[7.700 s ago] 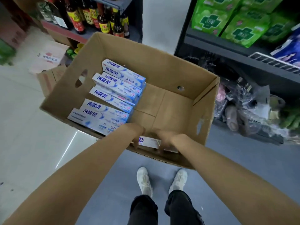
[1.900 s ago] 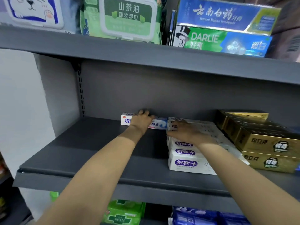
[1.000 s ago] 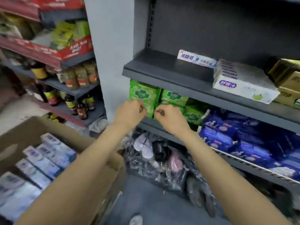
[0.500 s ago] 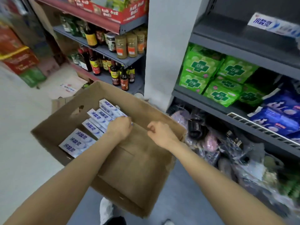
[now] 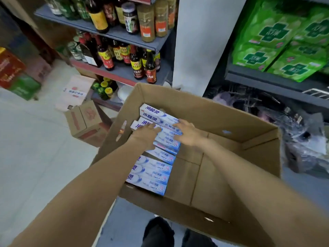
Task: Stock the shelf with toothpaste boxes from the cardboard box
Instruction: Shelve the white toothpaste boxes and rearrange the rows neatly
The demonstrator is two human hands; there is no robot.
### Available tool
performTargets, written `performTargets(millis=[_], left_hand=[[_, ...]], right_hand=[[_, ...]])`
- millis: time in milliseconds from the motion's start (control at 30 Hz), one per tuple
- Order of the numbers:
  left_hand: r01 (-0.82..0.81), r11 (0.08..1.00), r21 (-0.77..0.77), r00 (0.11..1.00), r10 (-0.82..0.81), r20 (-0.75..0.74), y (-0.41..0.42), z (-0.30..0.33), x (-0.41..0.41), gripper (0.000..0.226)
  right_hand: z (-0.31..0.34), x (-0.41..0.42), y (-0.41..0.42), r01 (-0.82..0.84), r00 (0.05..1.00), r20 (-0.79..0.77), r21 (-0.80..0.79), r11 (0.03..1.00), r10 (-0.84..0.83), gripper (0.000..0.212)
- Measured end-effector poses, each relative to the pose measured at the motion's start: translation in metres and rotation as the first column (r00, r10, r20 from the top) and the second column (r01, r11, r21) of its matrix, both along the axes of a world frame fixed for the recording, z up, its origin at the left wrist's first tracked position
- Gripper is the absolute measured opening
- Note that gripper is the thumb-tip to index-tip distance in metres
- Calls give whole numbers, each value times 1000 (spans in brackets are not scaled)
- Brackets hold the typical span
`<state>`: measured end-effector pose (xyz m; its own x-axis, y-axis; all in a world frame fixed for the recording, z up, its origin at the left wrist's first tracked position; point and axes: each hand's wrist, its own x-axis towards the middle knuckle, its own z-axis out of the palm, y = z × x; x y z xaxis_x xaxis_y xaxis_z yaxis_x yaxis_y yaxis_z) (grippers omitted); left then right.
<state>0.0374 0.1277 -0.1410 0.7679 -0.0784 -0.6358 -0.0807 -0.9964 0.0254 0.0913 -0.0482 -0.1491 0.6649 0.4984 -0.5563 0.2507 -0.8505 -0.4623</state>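
1 head view, looking steeply down; cardboard box (image 5: 210, 111) near.

Shop: shelves (image 5: 114, 35) stocked with sauce bottles (image 5: 135, 63), green packs (image 5: 277, 49).

Even, soft indoor light fills the aisle, brightest on the pale floor (image 5: 26, 157) at left, with faint shadow inside the cardboard box (image 5: 222, 122). Wide-angle distortion bends the shelves (image 5: 110, 32) near the edges. Motion blur softens bottle labels and the plastic-wrapped goods (image 5: 284, 125) at right.
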Motion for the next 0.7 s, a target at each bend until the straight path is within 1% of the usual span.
performTargets(millis=[67, 100, 200, 233, 267, 333, 433, 567, 633, 700], left_hand=[[54, 998, 40, 997, -56, 46, 3, -9, 4, 70], [68, 996, 61, 995, -72, 62, 4, -12, 6, 67], [95, 993, 66, 992, -100, 71, 8, -17, 11, 60], [103, 993, 48, 992, -106, 68, 9, -16, 13, 58], [105, 994, 20, 992, -106, 63, 10, -14, 14, 56], [78, 995, -62, 995, -74, 73, 14, -9, 14, 53], [4, 974, -226, 989, 29, 142, 17, 1, 8, 48], [-47, 876, -480, 969, 157, 192, 11, 23, 9, 47], [-12, 812, -583, 965, 163, 207, 3, 42, 14, 48], [68, 752, -655, 949, 154, 275, -10, 62, 19, 48]], right_hand=[[-8, 5, 7, 42, 999, 6, 8, 999, -42, 56], [-10, 7, 10, 63, 997, 37, 14, 998, -63, 57], [-15, 11, 14, 145, 969, 209, -35, 989, -135, 66], [-18, 12, 14, 169, 964, 218, -61, 984, -152, 64], [-19, 12, 13, 180, 967, 196, -89, 980, -160, 59], [-17, 12, 6, 200, 976, 113, -102, 975, -188, 44], [0, 6, -14, 247, 969, -22, 14, 969, -247, 32], [34, -5, -55, 380, 923, -140, 187, 906, -358, 29], [56, -7, -76, 431, 902, -155, 291, 854, -403, 26], [78, -8, -95, 480, 876, -154, 382, 790, -458, 21]])
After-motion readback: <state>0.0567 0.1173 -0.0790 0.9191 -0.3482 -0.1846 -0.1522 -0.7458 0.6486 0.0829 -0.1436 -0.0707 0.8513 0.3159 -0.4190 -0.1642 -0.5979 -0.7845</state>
